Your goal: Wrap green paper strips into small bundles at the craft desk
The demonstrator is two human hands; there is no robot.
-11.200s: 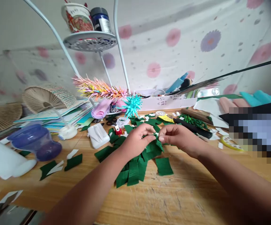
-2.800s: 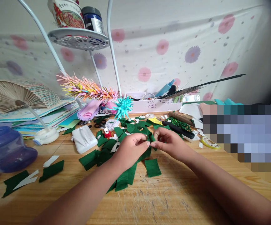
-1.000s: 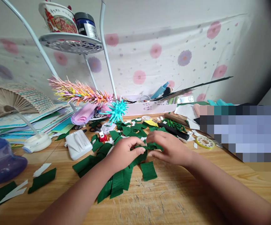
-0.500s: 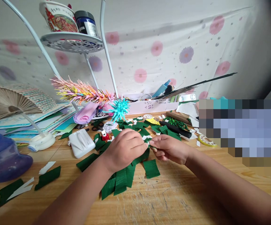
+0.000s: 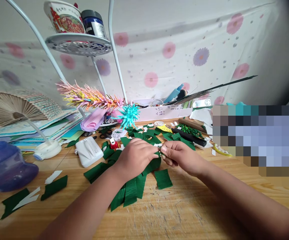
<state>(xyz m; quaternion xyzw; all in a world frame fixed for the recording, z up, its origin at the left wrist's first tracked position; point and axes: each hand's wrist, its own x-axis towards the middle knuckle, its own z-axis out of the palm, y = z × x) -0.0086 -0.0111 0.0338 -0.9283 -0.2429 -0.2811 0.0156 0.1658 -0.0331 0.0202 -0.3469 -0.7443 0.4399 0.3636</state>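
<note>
Fingertips meet over the middle of the desk, pinching a small piece of green crepe paper (image 5: 160,154) that is mostly hidden. My left hand (image 5: 136,156) is closed, its back toward me, with the thumb out of sight. My right hand (image 5: 178,156) is closed, with thumb and forefinger pressed together on the other side of the piece. Cut green crepe paper strips (image 5: 130,193) lie under and in front of my left hand. A single green square (image 5: 163,179) rests below the fingertips, apart from both hands.
A white case (image 5: 89,151) and a red-capped bottle (image 5: 114,144) stand left of my hands. Behind are a turquoise spiky flower (image 5: 128,116), scissors (image 5: 106,134), a white box (image 5: 159,114) and dark wires (image 5: 224,85). A tape roll (image 5: 221,150) lies right; a fan (image 5: 16,110) stands left.
My right thumb and forefinger have rolled inward over the small green piece, so less of it shows. The whole view has shifted slightly; the desk things stay put.
</note>
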